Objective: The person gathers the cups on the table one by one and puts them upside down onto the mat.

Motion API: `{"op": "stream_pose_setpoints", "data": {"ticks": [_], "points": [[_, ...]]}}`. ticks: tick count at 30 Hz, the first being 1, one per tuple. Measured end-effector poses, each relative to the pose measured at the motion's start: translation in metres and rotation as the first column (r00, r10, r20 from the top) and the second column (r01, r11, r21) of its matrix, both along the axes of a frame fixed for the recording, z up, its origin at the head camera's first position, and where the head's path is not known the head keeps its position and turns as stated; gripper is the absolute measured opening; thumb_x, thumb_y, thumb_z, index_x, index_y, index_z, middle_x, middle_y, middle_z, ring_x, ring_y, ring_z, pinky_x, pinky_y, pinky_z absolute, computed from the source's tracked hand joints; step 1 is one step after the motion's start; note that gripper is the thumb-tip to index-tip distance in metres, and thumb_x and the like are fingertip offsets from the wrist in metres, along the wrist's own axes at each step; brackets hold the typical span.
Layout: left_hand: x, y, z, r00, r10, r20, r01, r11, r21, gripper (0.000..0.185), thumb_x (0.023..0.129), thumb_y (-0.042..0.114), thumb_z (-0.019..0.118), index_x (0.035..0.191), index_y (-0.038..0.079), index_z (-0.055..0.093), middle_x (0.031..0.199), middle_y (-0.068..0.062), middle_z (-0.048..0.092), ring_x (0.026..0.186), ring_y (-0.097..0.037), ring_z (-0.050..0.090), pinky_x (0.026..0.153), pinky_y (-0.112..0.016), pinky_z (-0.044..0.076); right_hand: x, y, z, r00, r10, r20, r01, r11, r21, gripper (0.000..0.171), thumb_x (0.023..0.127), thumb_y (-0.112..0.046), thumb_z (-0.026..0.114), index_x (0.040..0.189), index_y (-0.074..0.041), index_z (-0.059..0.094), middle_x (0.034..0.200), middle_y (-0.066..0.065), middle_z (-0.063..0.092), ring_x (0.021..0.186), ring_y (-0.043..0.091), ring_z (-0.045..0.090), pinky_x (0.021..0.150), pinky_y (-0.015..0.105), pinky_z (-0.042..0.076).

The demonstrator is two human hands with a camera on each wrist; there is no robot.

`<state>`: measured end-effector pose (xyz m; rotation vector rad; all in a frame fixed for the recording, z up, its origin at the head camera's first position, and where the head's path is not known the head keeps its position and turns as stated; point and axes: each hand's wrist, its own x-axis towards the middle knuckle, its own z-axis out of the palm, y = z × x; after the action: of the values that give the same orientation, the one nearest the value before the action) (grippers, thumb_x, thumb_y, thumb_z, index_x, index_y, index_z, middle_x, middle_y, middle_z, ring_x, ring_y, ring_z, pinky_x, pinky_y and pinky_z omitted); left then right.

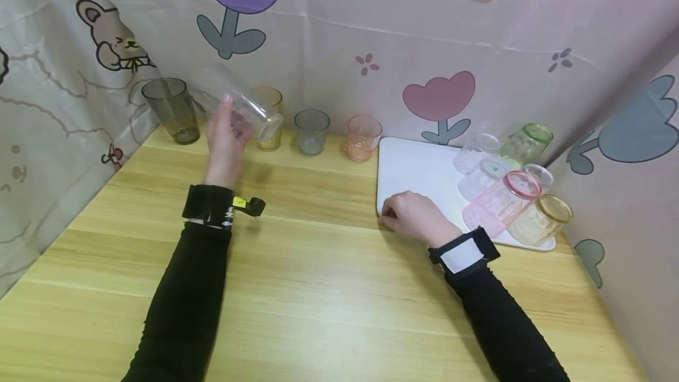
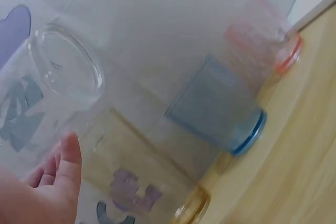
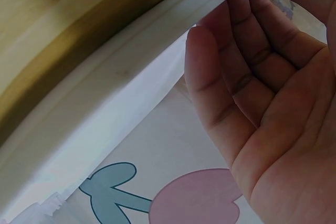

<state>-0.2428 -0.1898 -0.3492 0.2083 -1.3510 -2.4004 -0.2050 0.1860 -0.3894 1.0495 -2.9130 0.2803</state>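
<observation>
- Left hand [image 1: 225,134]: raised above the far left part of the light wooden table [image 1: 318,287], fingers curled round a clear plastic tumbler [image 1: 239,105]. The tumbler is held off the table and tilted almost on its side, one end toward the person's right. In the left wrist view its round end [image 2: 65,64] shows just above the fingertips [image 2: 68,156].
- Behind the held tumbler, a row of cups stands upright along the curtain: a smoky grey tumbler [image 1: 172,109] to the left, an amber tumbler [image 1: 270,118] directly behind it and partly hidden, then a short blue-grey cup [image 1: 311,131] and a short pink ribbed cup [image 1: 363,137].
- Right hand [image 1: 416,217]: resting at the near left corner of the white rectangular tray [image 1: 414,167], fingers loosely bent and touching the tray's edge [image 3: 131,77]. Whether they grip the edge cannot be told.
- On the tray's right side, well apart from the held tumbler, a cluster of cups lies on its side: a pink one [image 1: 501,200], a yellow one [image 1: 541,220], a green one [image 1: 527,140] and clear ones [image 1: 477,155].
</observation>
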Motion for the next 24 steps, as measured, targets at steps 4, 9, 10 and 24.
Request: {"op": "stream_pose_setpoints", "data": {"ticks": [4, 9, 10, 24], "points": [[-0.002, 0.015, 0.002, 0.997, -0.059, -0.043, 0.060, 0.998, 0.026, 0.032, 0.105, 0.044, 0.059, 0.109, 0.012, 0.061, 0.100, 0.000, 0.062, 0.090, -0.013, 0.060, 0.080, -0.020, 0.055, 0.000, 0.000, 0.000, 1.000, -0.002, -0.001, 0.002, 1.000, -0.005, 0.008, 0.088, -0.017, 0.081, 0.084, -0.012, 0.077, 0.076, -0.004, 0.070, 0.070, 0.012, 0.062, 0.065, 0.036, 0.056], [-0.002, 0.034, 0.003, 0.990, -0.135, -0.051, 0.134, 0.991, -0.017, 0.033, 0.105, 0.044, 0.058, 0.103, 0.011, 0.059, 0.096, 0.000, 0.061, 0.084, -0.012, 0.059, 0.076, -0.019, 0.055, 0.000, 0.000, -0.001, 1.000, -0.002, -0.009, 0.002, 1.000, -0.006, 0.008, 0.088, -0.018, 0.081, 0.084, -0.012, 0.077, 0.077, -0.004, 0.070, 0.070, 0.013, 0.062, 0.065, 0.037, 0.057], [-0.002, 0.038, 0.003, 0.988, -0.150, -0.045, 0.148, 0.988, -0.035, 0.032, 0.105, 0.044, 0.058, 0.106, 0.012, 0.059, 0.099, 0.000, 0.061, 0.086, -0.012, 0.060, 0.077, -0.019, 0.056, 0.000, -0.001, -0.001, 1.000, -0.002, -0.011, 0.002, 1.000, -0.005, 0.008, 0.088, -0.018, 0.081, 0.084, -0.012, 0.077, 0.077, -0.004, 0.070, 0.070, 0.013, 0.063, 0.065, 0.037, 0.057], [0.002, 0.091, -0.012, 0.941, -0.334, 0.045, 0.336, 0.916, -0.218, 0.062, 0.099, 0.044, 0.065, 0.147, 0.008, 0.048, 0.146, -0.012, 0.054, 0.127, -0.031, 0.059, 0.107, -0.042, 0.052, 0.001, -0.006, -0.001, 0.991, -0.090, -0.100, 0.079, 0.990, -0.117, 0.017, 0.092, -0.022, 0.075, 0.103, -0.008, 0.076, 0.088, 0.000, 0.069, 0.074, 0.019, 0.064, 0.061, 0.042, 0.056]]}}
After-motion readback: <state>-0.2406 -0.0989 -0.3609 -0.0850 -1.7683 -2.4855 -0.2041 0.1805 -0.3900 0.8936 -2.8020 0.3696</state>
